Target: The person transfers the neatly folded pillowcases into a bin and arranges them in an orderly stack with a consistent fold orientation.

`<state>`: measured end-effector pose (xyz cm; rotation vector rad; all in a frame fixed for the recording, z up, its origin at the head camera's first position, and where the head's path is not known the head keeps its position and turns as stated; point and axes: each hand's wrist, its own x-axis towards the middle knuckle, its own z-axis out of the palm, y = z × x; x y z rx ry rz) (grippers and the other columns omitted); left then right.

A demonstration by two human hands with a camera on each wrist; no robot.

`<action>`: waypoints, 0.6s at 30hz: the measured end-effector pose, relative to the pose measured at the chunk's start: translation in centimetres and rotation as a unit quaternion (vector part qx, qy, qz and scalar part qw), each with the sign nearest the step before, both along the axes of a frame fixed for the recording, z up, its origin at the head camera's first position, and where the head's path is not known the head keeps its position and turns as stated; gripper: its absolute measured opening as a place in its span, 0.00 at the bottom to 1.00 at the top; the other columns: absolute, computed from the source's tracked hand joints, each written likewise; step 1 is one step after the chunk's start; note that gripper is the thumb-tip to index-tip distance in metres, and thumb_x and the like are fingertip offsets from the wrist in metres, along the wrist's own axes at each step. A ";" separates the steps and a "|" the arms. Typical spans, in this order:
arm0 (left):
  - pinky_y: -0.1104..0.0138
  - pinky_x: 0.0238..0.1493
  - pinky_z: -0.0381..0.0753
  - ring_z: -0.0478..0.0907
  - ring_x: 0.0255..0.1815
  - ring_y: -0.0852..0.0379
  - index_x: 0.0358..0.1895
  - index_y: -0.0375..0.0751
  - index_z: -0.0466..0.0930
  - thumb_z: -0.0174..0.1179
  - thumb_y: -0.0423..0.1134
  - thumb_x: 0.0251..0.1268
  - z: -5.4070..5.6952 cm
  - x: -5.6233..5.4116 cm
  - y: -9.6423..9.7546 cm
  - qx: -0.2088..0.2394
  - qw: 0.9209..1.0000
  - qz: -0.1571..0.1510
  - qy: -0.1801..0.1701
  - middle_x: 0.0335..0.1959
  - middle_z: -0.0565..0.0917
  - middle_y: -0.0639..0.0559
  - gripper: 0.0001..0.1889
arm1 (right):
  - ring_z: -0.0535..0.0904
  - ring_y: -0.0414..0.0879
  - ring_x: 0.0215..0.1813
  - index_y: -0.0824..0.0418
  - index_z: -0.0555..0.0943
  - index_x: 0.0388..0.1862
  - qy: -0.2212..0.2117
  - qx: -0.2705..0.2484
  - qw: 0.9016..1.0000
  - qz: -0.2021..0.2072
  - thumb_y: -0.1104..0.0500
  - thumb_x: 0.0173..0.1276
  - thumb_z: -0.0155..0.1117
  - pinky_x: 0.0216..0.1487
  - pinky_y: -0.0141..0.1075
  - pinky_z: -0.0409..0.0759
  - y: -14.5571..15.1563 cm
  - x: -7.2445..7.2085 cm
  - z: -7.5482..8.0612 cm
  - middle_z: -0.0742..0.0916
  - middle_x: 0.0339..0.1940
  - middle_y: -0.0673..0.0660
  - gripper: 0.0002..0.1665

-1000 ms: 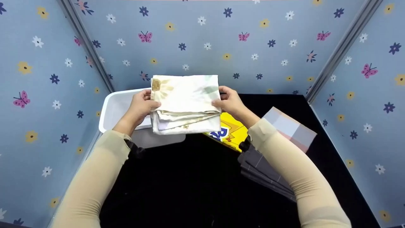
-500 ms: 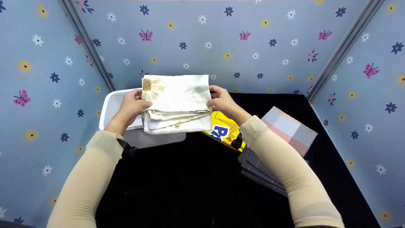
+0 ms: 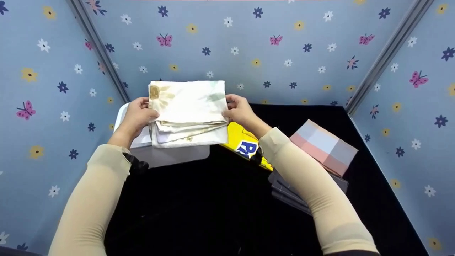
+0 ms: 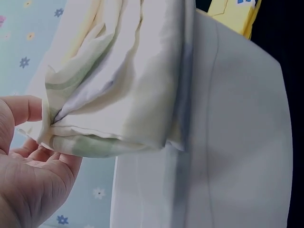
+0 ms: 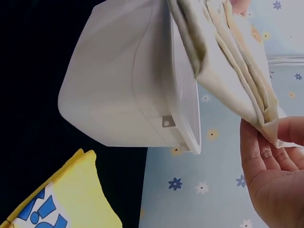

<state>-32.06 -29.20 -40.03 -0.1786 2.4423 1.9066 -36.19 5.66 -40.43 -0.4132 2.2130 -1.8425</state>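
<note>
floral cloth [image 3: 190, 101], head view: held above the white bin [image 3: 181, 155], its longer visible span stretched left to right between both hands.
left hand [image 3: 136, 114], head view: placed over the bin's left part, the nearer hand.
right hand [image 3: 242, 111], head view: seen just past the bin's right end.
left pinch, left wrist view: the cloth's end is nipped between thumb and fingers; contact with the bin's rim cannot be told.
yellow packet [image 5: 78, 192], right wrist view: laid beside the bin; the cloth's other end is likewise pinched.
</note>
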 end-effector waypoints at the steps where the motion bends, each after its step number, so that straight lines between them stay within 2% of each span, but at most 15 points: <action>1: 0.76 0.46 0.84 0.76 0.51 0.61 0.84 0.31 0.58 0.56 0.26 0.68 0.1 0.0 -0.2 -0.003 1.000 0.003 0.002 0.58 0.76 0.51 0.39 | 0.85 0.49 0.41 0.64 0.79 0.72 0.002 0.000 1.000 0.001 0.74 0.73 0.64 0.34 0.35 0.85 -0.3 -0.1 0.1 0.89 0.54 0.67 0.29; 9: 0.77 0.45 0.83 0.76 0.49 0.62 0.81 0.27 0.60 0.55 0.23 0.68 0.7 0.0 -1.8 -0.012 0.999 0.020 0.026 0.55 0.76 0.51 0.37 | 0.85 0.51 0.47 0.63 0.77 0.72 0.021 0.003 1.000 0.008 0.73 0.75 0.63 0.44 0.44 0.86 -2.4 -0.5 0.3 0.89 0.58 0.69 0.28; 14: 0.78 0.46 0.82 0.75 0.50 0.62 0.82 0.28 0.59 0.55 0.23 0.69 1.0 0.1 -2.5 -0.021 0.999 0.021 0.033 0.56 0.76 0.50 0.37 | 0.85 0.51 0.47 0.63 0.78 0.71 0.045 0.004 0.999 0.008 0.73 0.75 0.62 0.42 0.41 0.84 -3.3 -0.8 0.1 0.89 0.58 0.69 0.27; 18: 0.77 0.45 0.82 0.75 0.50 0.61 0.82 0.29 0.59 0.55 0.24 0.69 1.2 0.0 -3.1 -0.027 0.998 0.029 0.046 0.56 0.76 0.51 0.37 | 0.83 0.50 0.43 0.64 0.77 0.71 0.062 -0.001 0.998 0.006 0.74 0.76 0.60 0.37 0.37 0.81 -4.0 -1.0 0.0 0.89 0.57 0.70 0.27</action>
